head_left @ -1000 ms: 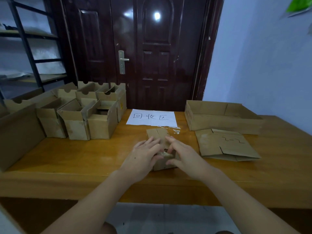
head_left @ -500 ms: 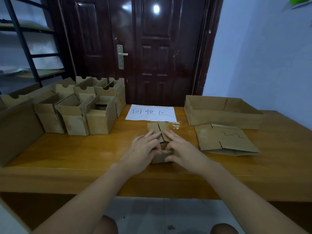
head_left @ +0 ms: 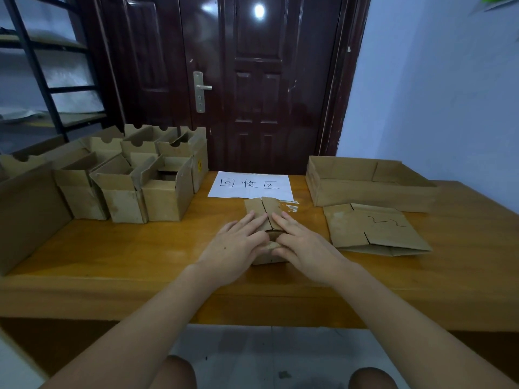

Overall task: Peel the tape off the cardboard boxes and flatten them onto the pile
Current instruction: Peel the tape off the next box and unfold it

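Both hands press flat on a small cardboard box (head_left: 266,220) at the middle of the desk (head_left: 140,254); the left hand (head_left: 233,248) and right hand (head_left: 306,248) lie with fingers straight and slightly spread, thumbs meeting at the near flap. A flattened box (head_left: 373,231) lies just to the right; upright open boxes (head_left: 134,186) stand to the left.

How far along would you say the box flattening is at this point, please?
Done: one flattened box lies on the table, and a strip of peeled tape lies by the paper sign. In hand: the left hand and right hand press a small box down. Left: several open boxes stand at left, unflattened.
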